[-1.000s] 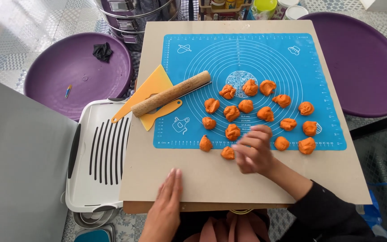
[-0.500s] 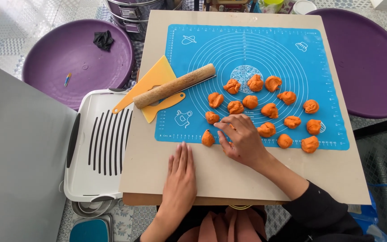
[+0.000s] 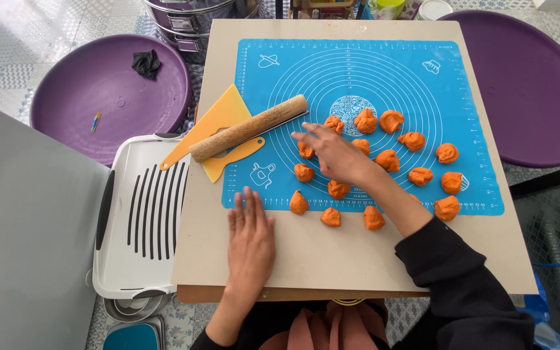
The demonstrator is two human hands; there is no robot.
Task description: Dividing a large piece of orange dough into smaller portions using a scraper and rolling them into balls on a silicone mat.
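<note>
While the open left hand (image 3: 251,234) is being rested flat just below the blue silicone baking mat (image 3: 364,123), the open right hand (image 3: 335,154) is being stretched over the mat's small orange dough lumps (image 3: 304,172), gripping nothing.

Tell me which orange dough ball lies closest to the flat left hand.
The dough ball at the left end of the bottom row, on the blue mat's lower edge, just up-right of the left hand. All others lie farther right or higher.

A tan square board (image 3: 358,259) serves as the worktop, lit evenly by soft daylight. Patterned pale floor tiles (image 3: 8,39) show at the far left. A round purple tray (image 3: 98,91) lies to the left and another purple tray (image 3: 533,91) to the right. A white slotted stool (image 3: 137,220) stands at the near left, beside a grey panel (image 3: 27,246).
</note>
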